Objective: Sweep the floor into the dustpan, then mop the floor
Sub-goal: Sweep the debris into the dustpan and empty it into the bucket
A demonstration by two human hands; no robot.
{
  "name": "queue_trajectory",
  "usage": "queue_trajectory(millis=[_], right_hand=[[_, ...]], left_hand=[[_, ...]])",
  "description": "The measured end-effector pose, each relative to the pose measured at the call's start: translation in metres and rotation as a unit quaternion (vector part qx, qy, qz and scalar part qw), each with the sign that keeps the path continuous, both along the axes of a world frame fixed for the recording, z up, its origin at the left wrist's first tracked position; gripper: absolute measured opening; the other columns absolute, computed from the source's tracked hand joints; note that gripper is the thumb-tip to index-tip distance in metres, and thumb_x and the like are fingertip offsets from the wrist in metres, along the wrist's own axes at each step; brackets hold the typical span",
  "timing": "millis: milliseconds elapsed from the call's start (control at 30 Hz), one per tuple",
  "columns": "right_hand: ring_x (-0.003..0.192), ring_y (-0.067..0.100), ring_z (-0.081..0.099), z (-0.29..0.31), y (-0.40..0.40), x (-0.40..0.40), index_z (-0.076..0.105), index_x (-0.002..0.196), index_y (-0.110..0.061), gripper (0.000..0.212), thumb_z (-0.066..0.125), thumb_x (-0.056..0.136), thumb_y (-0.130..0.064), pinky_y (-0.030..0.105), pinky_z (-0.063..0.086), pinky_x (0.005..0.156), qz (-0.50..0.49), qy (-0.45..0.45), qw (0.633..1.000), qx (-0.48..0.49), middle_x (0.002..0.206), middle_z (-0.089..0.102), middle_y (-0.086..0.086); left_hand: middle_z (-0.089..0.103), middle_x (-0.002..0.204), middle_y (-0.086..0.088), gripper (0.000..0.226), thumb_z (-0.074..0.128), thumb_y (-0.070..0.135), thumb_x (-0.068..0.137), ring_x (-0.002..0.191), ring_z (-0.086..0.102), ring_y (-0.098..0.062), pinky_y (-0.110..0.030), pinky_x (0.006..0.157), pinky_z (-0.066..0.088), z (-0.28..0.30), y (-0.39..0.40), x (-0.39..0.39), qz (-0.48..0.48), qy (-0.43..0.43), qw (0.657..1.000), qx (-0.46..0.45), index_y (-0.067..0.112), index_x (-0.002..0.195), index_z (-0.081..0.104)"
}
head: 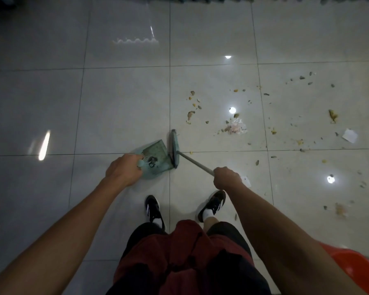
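Sweeping stage, head view, the only one supplied.

Left hand point(124, 170): you grip the top of the dustpan's handle, fingers curled round it, so that the dustpan point(156, 159) sits low on the tiled floor point(119, 103) with its open mouth turned right, towards the broom.

Right hand point(226, 177): you hold the broom shaft point(195, 161) in a closed fist, the shaft slanting down and left so that the broom head point(174, 149) stands edge-on just beside the pan's lip, apparently to push dirt in.

Dustpan contents: a small dark clump near the handle end.

Debris point(234, 126): crumbs, stones and scraps spread over the tiles to the right of the broom, well apart from the pan; a white paper scrap point(349, 135) lies near the right edge. Judged mostly unswept.

Shoes point(153, 209): planted just behind the pan and broom.

Mop: not in view.
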State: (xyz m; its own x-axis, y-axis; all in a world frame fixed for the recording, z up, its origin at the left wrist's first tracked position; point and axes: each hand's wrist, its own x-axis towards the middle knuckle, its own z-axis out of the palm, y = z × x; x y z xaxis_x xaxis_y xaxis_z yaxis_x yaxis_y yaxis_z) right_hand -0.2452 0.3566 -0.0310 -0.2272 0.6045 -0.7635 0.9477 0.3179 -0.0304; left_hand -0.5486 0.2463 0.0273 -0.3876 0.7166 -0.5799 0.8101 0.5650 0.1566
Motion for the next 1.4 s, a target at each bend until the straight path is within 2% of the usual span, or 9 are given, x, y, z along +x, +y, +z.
queue_trajectory(millis=[133, 233, 333, 433, 567, 733, 1100, 1233, 1400], right_hand=[[0.089, 0.022, 0.069, -0.012, 0.013, 0.036, 0.063, 0.117, -0.016, 0.027, 0.046, 0.097, -0.018, 0.030, 0.045, 0.063, 0.051, -0.002, 0.998, 0.046, 0.103, 0.066, 0.001], [0.092, 0.022, 0.069, -0.018, 0.025, 0.063, 0.063, 0.118, -0.015, 0.027, 0.044, 0.098, -0.017, 0.031, 0.045, 0.066, 0.037, -0.004, 0.999, 0.036, 0.105, 0.067, 0.002], [0.092, 0.022, 0.068, -0.019, 0.039, 0.096, 0.063, 0.119, -0.015, 0.028, 0.044, 0.098, -0.018, 0.032, 0.046, 0.066, 0.016, -0.011, 0.999, 0.039, 0.105, 0.066, 0.002], [0.091, 0.021, 0.067, -0.017, 0.057, 0.131, 0.062, 0.119, -0.016, 0.028, 0.044, 0.098, -0.019, 0.033, 0.049, 0.069, 0.002, -0.026, 0.999, 0.047, 0.103, 0.066, 0.002], [0.088, 0.021, 0.066, -0.009, 0.077, 0.163, 0.061, 0.120, -0.016, 0.027, 0.045, 0.099, -0.021, 0.033, 0.050, 0.067, -0.012, -0.044, 0.997, 0.065, 0.100, 0.065, 0.002], [0.082, 0.021, 0.063, 0.004, 0.101, 0.180, 0.060, 0.120, -0.014, 0.026, 0.047, 0.097, -0.016, 0.032, 0.049, 0.065, -0.042, -0.028, 0.995, 0.085, 0.093, 0.061, 0.002], [0.071, 0.019, 0.055, 0.013, 0.125, 0.133, 0.060, 0.119, -0.013, 0.025, 0.051, 0.097, -0.018, 0.033, 0.045, 0.061, -0.097, 0.025, 0.990, 0.101, 0.073, 0.044, -0.003], [0.073, 0.017, 0.058, 0.009, 0.141, 0.095, 0.059, 0.121, -0.014, 0.026, 0.053, 0.098, -0.024, 0.032, 0.048, 0.063, -0.095, 0.036, 0.992, 0.077, 0.087, 0.055, -0.001], [0.085, 0.020, 0.065, 0.004, 0.168, 0.023, 0.058, 0.122, -0.013, 0.026, 0.052, 0.099, -0.025, 0.037, 0.058, 0.079, -0.088, 0.050, 0.994, 0.049, 0.101, 0.063, 0.003]], left_hand=[[0.072, 0.111, -0.002, 0.039, 0.059, 0.022, 0.077, 0.093, 0.068, -0.031, -0.030, 0.072, 0.051, 0.002, 0.025, 0.044, -0.008, 0.005, 1.000, -0.004, 0.039, 0.111, 0.069], [0.072, 0.106, -0.002, 0.039, 0.057, 0.021, 0.078, 0.086, 0.066, -0.030, -0.027, 0.066, 0.044, 0.003, 0.044, 0.070, -0.011, 0.008, 1.000, -0.016, 0.040, 0.110, 0.069], [0.071, 0.110, -0.005, 0.045, 0.057, 0.019, 0.079, 0.092, 0.067, -0.033, -0.028, 0.067, 0.044, 0.005, 0.062, 0.092, -0.016, 0.020, 1.000, -0.017, 0.038, 0.118, 0.068], [0.071, 0.103, -0.006, 0.032, 0.058, 0.020, 0.080, 0.083, 0.063, -0.030, -0.027, 0.066, 0.042, 0.006, 0.080, 0.113, -0.024, 0.004, 1.000, -0.012, 0.034, 0.107, 0.069], [0.070, 0.097, -0.006, 0.024, 0.058, 0.027, 0.078, 0.082, 0.066, -0.030, -0.030, 0.067, 0.050, 0.009, 0.100, 0.136, -0.053, -0.006, 0.999, -0.005, 0.030, 0.099, 0.070], [0.070, 0.093, -0.006, 0.019, 0.060, 0.019, 0.085, 0.078, 0.065, -0.029, -0.032, 0.068, 0.053, 0.016, 0.125, 0.148, -0.073, 0.000, 0.997, 0.014, 0.028, 0.099, 0.069], [0.070, 0.096, -0.008, 0.024, 0.059, 0.018, 0.085, 0.079, 0.064, -0.031, -0.029, 0.065, 0.047, 0.025, 0.147, 0.121, -0.067, 0.016, 0.997, 0.039, 0.029, 0.104, 0.068], [0.070, 0.098, -0.007, 0.023, 0.058, 0.022, 0.084, 0.078, 0.063, -0.031, -0.030, 0.066, 0.047, 0.021, 0.152, 0.082, -0.043, 0.022, 0.998, 0.042, 0.031, 0.102, 0.069], [0.066, 0.089, -0.002, 0.019, 0.058, 0.023, 0.081, 0.068, 0.054, -0.026, -0.027, 0.062, 0.041, 0.015, 0.166, 0.013, -0.017, 0.021, 0.999, 0.042, 0.031, 0.094, 0.068]])
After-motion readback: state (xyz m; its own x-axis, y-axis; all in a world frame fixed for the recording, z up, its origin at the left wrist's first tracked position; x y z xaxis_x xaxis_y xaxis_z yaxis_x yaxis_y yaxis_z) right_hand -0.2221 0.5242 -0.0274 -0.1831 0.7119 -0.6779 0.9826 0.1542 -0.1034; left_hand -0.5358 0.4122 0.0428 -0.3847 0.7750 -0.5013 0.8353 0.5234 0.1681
